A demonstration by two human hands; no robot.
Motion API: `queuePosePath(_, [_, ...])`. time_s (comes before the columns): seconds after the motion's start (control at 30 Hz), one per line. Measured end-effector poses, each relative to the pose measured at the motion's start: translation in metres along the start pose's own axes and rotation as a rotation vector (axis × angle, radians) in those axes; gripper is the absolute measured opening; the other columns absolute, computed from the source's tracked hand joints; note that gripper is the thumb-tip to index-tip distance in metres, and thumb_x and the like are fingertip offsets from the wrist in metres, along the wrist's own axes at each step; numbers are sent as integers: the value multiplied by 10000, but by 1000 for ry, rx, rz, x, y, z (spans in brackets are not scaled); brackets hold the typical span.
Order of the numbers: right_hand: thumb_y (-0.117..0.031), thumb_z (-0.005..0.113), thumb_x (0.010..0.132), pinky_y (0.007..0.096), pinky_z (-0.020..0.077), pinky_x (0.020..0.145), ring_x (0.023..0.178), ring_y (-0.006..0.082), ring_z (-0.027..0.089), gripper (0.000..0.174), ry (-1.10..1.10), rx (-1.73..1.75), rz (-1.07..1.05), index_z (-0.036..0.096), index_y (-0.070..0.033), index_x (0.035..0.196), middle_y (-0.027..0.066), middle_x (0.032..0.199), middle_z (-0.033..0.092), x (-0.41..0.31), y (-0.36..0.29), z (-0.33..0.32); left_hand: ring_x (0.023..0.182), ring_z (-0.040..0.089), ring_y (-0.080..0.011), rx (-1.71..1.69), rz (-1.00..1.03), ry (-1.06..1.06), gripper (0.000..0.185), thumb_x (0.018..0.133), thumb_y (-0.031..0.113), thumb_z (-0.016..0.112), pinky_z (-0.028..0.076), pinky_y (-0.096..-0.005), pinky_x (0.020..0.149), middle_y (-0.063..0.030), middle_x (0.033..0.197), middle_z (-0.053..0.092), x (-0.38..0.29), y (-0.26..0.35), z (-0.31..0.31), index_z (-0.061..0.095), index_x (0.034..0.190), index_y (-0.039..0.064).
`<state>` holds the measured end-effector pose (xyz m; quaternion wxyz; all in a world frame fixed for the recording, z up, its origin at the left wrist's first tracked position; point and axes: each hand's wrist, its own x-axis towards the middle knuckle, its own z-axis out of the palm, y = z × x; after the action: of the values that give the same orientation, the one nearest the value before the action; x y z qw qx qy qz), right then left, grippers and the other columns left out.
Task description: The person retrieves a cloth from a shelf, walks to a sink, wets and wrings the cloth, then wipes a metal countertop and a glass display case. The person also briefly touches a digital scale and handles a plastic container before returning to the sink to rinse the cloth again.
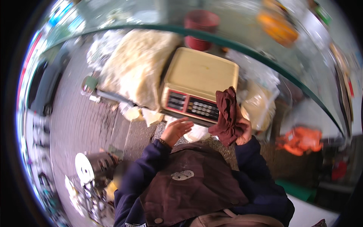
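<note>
Bunched dark-red cloth (227, 119) stands up from my right hand (244, 129), whose fingers grip it from the right side. The cloth covers the right front corner of a cream digital weighing scale (202, 71) with a flat pan and a keypad (202, 107). My left hand (177, 131) is just in front of the scale's near edge, fingers apart, holding nothing. White paper or plastic (197, 133) lies between my hands, below the scale.
A large bag of pale material (139, 68) lies left of the scale, a clear plastic bag (259, 102) right of it. A glass edge (221, 39) curves behind, near a red tub (201, 21). Orange bags (302, 140) hang at right; a cylindrical container (96, 166) stands lower left.
</note>
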<state>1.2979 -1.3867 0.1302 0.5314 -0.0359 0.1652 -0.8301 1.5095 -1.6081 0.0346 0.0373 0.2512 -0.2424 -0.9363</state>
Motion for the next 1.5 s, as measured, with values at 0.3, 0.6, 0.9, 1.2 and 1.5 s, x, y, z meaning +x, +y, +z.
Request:
queuePosePath(0.3, [-11, 522, 998, 384, 476, 1092, 1285, 221, 576, 471, -295, -291, 672, 487, -65, 1464, 115, 1432, 562, 109, 196, 72, 1161, 637, -191, 6, 467, 454, 309, 1063, 198, 527, 511, -352, 1012, -110, 1236, 666, -188, 5, -67, 548, 1336, 54])
queuePosePath(0.6, [10, 487, 1031, 275, 449, 1030, 1185, 135, 604, 319, -883, -1049, 588, 673, -11, 1290, 52, 1228, 702, 134, 504, 113, 1011, 688, -169, -450, 777, 1072, 169, 1021, 122, 556, 574, -322, 886, -96, 1129, 701, -363, -83, -156, 603, 1172, 60])
queuePosePath(0.9, [-12, 513, 1017, 297, 433, 1061, 1203, 177, 604, 342, -1146, -1318, 508, 585, 22, 1350, 97, 1279, 663, 164, 640, 114, 1023, 654, -151, -474, 860, 1136, 198, 1033, 176, 552, 541, -294, 870, -75, 1117, 674, -380, -74, -217, 592, 1197, 73])
queuePosePath(1.2, [2, 513, 1000, 299, 432, 1056, 1220, 180, 587, 351, -1197, -1056, 924, 586, 6, 1343, 88, 1285, 653, 252, 743, 137, 1283, 548, -202, -125, 956, 1347, 516, 999, 268, 674, 472, -367, 1048, -99, 1374, 576, -353, 74, -333, 481, 1439, 82])
queuePosePath(1.5, [-48, 471, 1035, 381, 553, 662, 746, 257, 718, 437, -1650, -1347, 636, 466, -101, 1468, 163, 904, 719, 360, 827, 252, 1042, 634, -142, -240, 1085, 1261, 384, 1024, 169, 620, 526, -312, 926, -65, 1161, 663, -344, 234, -433, 547, 1366, 11])
